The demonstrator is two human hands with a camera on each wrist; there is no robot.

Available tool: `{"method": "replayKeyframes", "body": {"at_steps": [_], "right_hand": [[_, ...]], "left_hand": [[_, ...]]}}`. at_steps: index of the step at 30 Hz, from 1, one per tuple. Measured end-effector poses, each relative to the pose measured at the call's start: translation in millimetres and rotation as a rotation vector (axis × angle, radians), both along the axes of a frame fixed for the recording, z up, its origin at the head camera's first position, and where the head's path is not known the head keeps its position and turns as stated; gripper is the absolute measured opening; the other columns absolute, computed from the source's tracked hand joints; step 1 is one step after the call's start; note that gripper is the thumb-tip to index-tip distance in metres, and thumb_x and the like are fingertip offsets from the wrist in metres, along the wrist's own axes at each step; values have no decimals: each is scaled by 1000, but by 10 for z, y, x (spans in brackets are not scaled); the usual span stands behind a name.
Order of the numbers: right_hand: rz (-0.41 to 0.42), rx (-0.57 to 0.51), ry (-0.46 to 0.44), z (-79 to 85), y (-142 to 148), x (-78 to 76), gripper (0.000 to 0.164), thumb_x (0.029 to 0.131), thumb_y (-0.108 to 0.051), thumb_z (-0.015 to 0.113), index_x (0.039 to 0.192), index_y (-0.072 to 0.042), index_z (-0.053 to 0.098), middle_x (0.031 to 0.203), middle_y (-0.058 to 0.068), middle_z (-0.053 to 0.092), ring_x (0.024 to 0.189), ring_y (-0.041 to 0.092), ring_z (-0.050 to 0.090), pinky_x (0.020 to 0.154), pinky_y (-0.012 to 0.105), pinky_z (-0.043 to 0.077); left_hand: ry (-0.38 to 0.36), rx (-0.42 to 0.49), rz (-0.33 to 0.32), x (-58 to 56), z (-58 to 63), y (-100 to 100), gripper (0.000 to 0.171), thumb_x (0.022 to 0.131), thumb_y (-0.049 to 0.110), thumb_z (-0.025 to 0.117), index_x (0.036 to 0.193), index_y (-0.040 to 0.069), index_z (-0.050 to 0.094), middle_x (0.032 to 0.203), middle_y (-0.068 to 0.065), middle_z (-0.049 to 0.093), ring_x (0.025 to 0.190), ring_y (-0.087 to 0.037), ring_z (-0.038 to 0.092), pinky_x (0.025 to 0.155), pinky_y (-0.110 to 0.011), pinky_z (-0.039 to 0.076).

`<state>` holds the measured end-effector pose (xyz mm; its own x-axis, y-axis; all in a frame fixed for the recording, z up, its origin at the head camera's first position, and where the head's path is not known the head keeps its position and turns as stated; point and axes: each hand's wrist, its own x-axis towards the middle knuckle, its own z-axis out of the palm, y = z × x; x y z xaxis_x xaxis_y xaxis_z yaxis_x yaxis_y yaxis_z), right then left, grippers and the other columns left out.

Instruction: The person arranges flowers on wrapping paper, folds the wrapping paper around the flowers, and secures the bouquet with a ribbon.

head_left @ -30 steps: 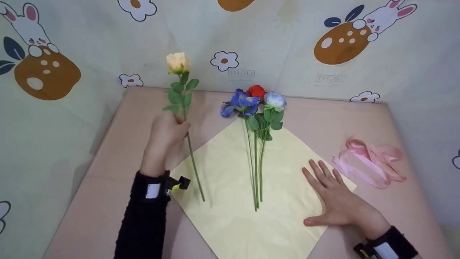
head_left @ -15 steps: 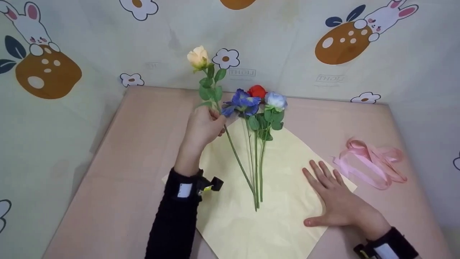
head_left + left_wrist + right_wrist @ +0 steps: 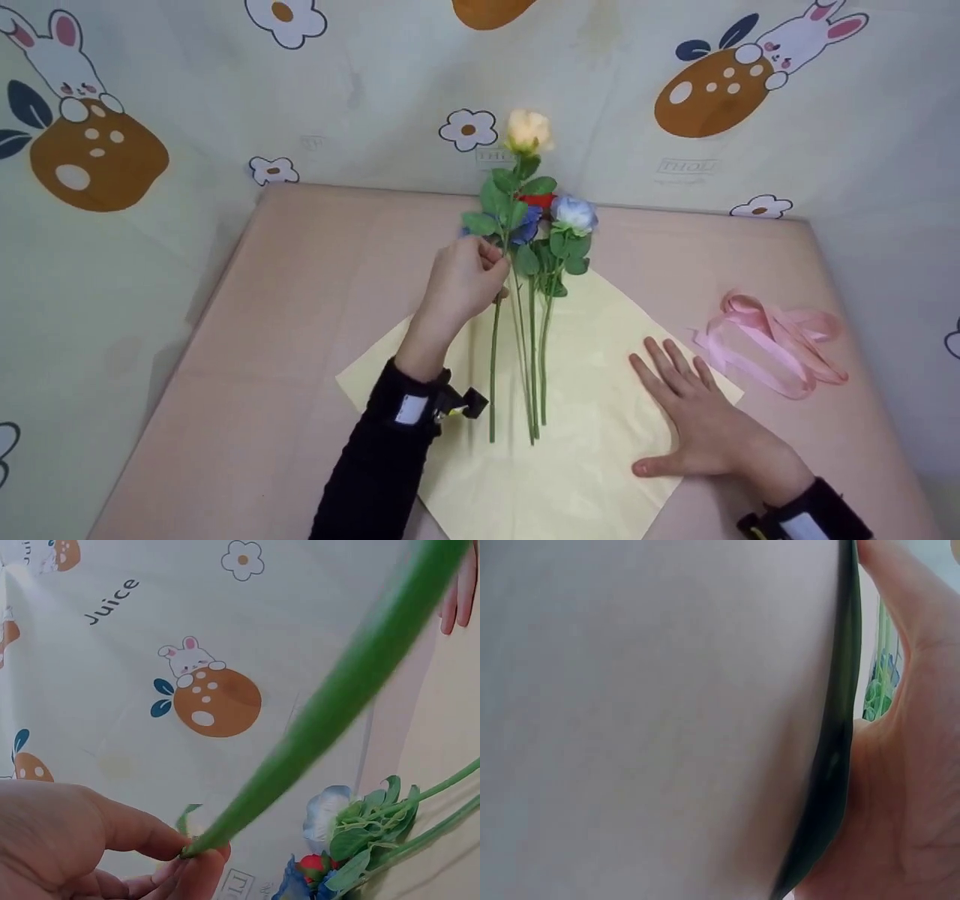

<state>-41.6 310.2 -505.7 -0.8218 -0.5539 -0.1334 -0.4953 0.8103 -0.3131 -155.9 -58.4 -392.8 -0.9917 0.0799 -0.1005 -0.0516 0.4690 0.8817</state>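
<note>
Pale yellow paper sheet (image 3: pixel 592 427), flat on the pink table (image 3: pixel 285 300), bears the stems of a deep-blue flower (image 3: pixel 528 226), a red flower (image 3: pixel 537 200) and a light-blue flower (image 3: pixel 574 214). Beside these stems, the left hand (image 3: pixel 469 277) pinches a cream, leafy-stemmed rose (image 3: pixel 529 131); the right hand (image 3: pixel 697 424) rests wide-spread on the sheet.

The upper frame is being filled by a pale backdrop (image 3: pixel 390 71). At upper left and upper right, 2 brown printed fruits (image 3: pixel 97 165) are being clasped by white rabbits (image 3: pixel 64 64). The lower frame is being spanned by a pink tabletop (image 3: pixel 247 360).
</note>
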Motion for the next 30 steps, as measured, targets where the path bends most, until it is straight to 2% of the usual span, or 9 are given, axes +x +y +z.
{"method": "replayKeyframes", "body": {"at_steps": [6,9,11,15,18,21,23,27,30], "right_hand": [[0,-8,-5,31,-9,12,143,73,-94,73,176,-13,17,183,20,3,166,51,3,127,74,9],[3,-13,0,45,-12,9,142,73,-94,73,176,-13,18,182,21,4,166,51,3,128,73,8],[4,-18,3,54,-11,8,142,73,-94,73,176,-13,18,182,21,4,166,51,4,128,73,8],[4,-23,2,65,-6,12,142,73,-93,74,176,-13,18,182,21,4,165,51,4,128,72,7],[1,-26,1,59,0,17,142,73,-93,74,176,-12,18,182,21,4,165,51,4,129,71,6],[1,-30,1,51,2,18,141,74,-92,74,176,-13,17,182,21,4,165,51,3,130,69,4],[2,-32,3,46,2,17,141,74,-92,74,176,-13,18,182,21,4,166,51,3,130,68,3],[1,-29,5,43,5,22,141,74,-92,74,176,-13,18,182,21,4,166,50,3,130,68,2],[4,-23,7,41,2,20,141,74,-93,74,176,-13,18,182,21,4,166,50,4,130,70,4]], "left_hand": [[-85,70,43,9,-83,129,10,107,5,65,110,-3,69,102,-15,75,69,-19,79,65,-28,63],[-92,77,69,-3,-121,215,15,107,5,65,117,-5,70,105,-16,76,71,-19,79,67,-28,64],[-74,47,72,-9,-147,264,18,107,5,67,120,-6,70,100,-15,76,69,-18,78,67,-29,64],[-12,-92,10,-20,-215,335,15,106,8,68,99,-4,75,77,-6,76,58,-15,73,62,-28,58],[26,-168,-59,-32,-302,366,37,107,9,66,69,6,68,59,-2,69,49,-14,69,53,-26,51],[26,-169,-105,-50,-395,388,51,107,8,65,57,14,55,53,0,64,46,-14,68,46,-24,48],[30,-166,-121,-68,-454,397,52,107,7,65,56,15,53,51,0,63,46,-14,68,45,-23,47],[18,-146,-134,-97,-550,420,43,107,7,65,64,10,64,54,-1,66,46,-14,67,45,-25,52],[12,-148,-141,-118,-613,431,40,107,7,66,67,8,65,55,-1,67,44,-12,64,46,-26,54]]}}
